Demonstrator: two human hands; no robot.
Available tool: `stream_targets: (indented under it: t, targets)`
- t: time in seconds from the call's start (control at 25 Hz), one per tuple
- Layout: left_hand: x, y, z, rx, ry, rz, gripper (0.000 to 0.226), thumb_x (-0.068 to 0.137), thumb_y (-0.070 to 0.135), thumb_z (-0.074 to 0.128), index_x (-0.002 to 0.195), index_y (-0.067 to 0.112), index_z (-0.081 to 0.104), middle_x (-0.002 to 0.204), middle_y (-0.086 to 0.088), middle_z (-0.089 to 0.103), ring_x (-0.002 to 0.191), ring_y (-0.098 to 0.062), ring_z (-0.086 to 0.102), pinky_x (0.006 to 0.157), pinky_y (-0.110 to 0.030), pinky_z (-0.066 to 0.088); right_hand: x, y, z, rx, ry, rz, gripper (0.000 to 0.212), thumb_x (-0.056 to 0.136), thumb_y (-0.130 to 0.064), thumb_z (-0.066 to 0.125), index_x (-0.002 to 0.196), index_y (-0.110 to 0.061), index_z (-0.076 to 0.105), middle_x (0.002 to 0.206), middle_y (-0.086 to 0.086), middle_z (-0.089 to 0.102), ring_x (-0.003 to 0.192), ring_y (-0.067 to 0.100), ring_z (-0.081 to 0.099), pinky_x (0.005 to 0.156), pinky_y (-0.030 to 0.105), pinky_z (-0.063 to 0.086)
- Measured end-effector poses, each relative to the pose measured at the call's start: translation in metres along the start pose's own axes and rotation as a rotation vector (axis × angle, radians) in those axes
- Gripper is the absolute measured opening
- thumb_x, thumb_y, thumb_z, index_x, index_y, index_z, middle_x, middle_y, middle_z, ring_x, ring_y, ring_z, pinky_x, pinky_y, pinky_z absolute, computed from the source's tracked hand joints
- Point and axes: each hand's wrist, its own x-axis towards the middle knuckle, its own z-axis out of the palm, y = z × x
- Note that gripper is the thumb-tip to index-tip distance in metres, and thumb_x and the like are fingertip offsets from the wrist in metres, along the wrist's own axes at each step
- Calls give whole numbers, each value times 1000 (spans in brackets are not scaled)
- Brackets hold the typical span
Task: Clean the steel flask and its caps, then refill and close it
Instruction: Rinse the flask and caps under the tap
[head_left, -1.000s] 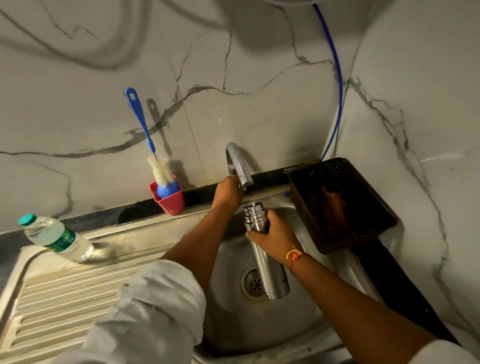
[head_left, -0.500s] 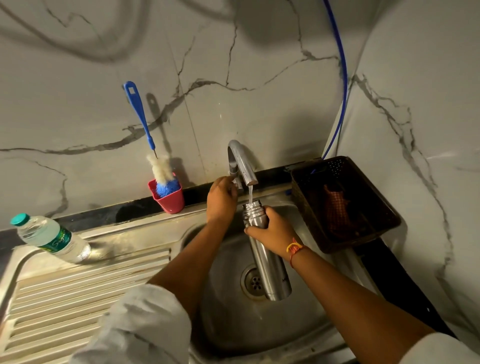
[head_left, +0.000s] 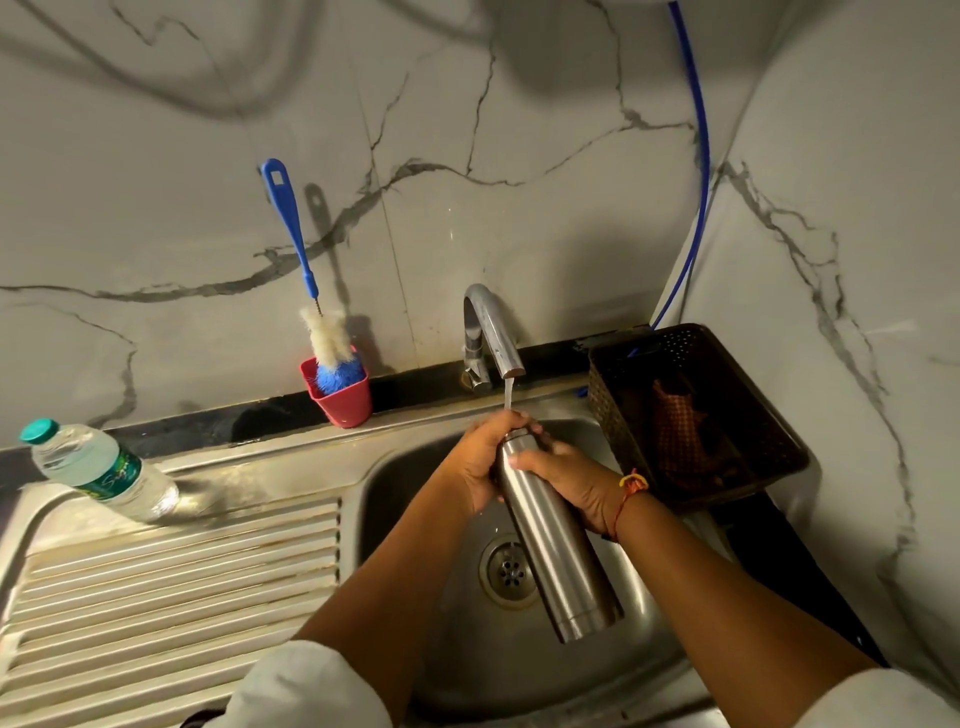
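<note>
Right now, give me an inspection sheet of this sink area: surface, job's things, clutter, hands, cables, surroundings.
Surface: steel sink, wet basin, with a ribbed drainboard on the left.
Job's things: steel flask tilted above the drain, its top hidden by a hand, under the water stream from the tap.
Clutter: plastic water bottle on the drainboard; bottle brush in a red cup by the wall; dark basket holding a checked cloth, right of the basin.
Hands: left hand curls its fingers over the flask's top; right hand grips its upper body.
Cables: blue tube down the wall behind the basket.
Surroundings: marble-patterned wall.
</note>
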Motion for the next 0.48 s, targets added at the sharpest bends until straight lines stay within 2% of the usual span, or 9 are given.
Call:
stream_targets:
  t: [0.04, 0.12, 0.16, 0.2, 0.24, 0.28, 0.32, 0.4, 0.48]
  targets:
    - [3, 3, 5, -12, 66, -18, 55, 77, 33, 82, 122, 8, 64, 117, -17, 69, 99, -31, 69, 84, -46, 61, -1, -5, 2, -140, 62, -24, 47, 74, -35, 75, 117, -22, 60, 105, 13, 71, 96, 30, 70, 90, 48, 56]
    - [6, 9, 16, -26, 208, -27, 50, 84, 28, 78, 127, 12, 58, 115, -19, 69, 92, -31, 70, 70, -39, 61, 15, -14, 16, -328, 138, 86, 49, 72, -22, 77, 116, -21, 57, 104, 8, 67, 94, 24, 66, 88, 41, 56]
    - [8, 9, 21, -19, 276, -19, 41, 89, 28, 75, 124, 14, 59, 114, -18, 70, 92, -31, 70, 73, -41, 61, 19, -1, 4, -349, 223, 57, 54, 68, -18, 78, 117, -17, 55, 104, 11, 63, 95, 25, 62, 88, 41, 54]
    - [9, 9, 25, -3, 332, -6, 33, 93, 29, 71, 121, 17, 60, 113, -16, 69, 94, -30, 69, 80, -44, 61, 28, 11, 13, -544, 191, 89, 59, 64, -17, 78, 118, -15, 54, 104, 14, 59, 94, 29, 59, 86, 41, 52]
    - [11, 8, 28, 10, 364, 8, 27, 96, 31, 66, 120, 18, 61, 113, -14, 69, 97, -30, 68, 87, -47, 59, 36, 17, 20, -608, 271, 27, 63, 64, -23, 78, 121, -16, 52, 104, 14, 56, 94, 30, 57, 84, 42, 51]
    - [9, 7, 29, 2, 372, 17, 23, 99, 32, 62, 118, 18, 63, 113, -13, 69, 98, -29, 68, 91, -49, 58, 23, 14, 32, -708, 327, -7, 66, 66, -31, 79, 123, -19, 49, 108, 10, 55, 96, 28, 58, 82, 42, 52]
    - [7, 7, 29, -33, 357, 22, 22, 101, 31, 59, 116, 17, 65, 112, -13, 70, 98, -29, 69, 93, -49, 58, 29, 17, 32, -842, 411, -115, 69, 68, -37, 80, 125, -20, 46, 113, 6, 56, 99, 25, 59, 82, 41, 54]
    - [2, 8, 22, -137, 274, 7, 22, 102, 27, 57, 112, 14, 70, 107, -14, 73, 96, -29, 70, 92, -46, 58, 24, 18, 21, -812, 523, -256, 78, 67, -36, 84, 132, -22, 44, 125, 2, 56, 110, 22, 59, 89, 39, 54]
    - [-3, 9, 13, -182, 150, 30, 23, 103, 19, 52, 115, 12, 71, 112, -14, 72, 101, -27, 68, 93, -43, 57, 25, 21, 21, -726, 527, -306, 82, 68, -28, 85, 138, -20, 42, 131, 3, 54, 116, 21, 56, 92, 35, 51]
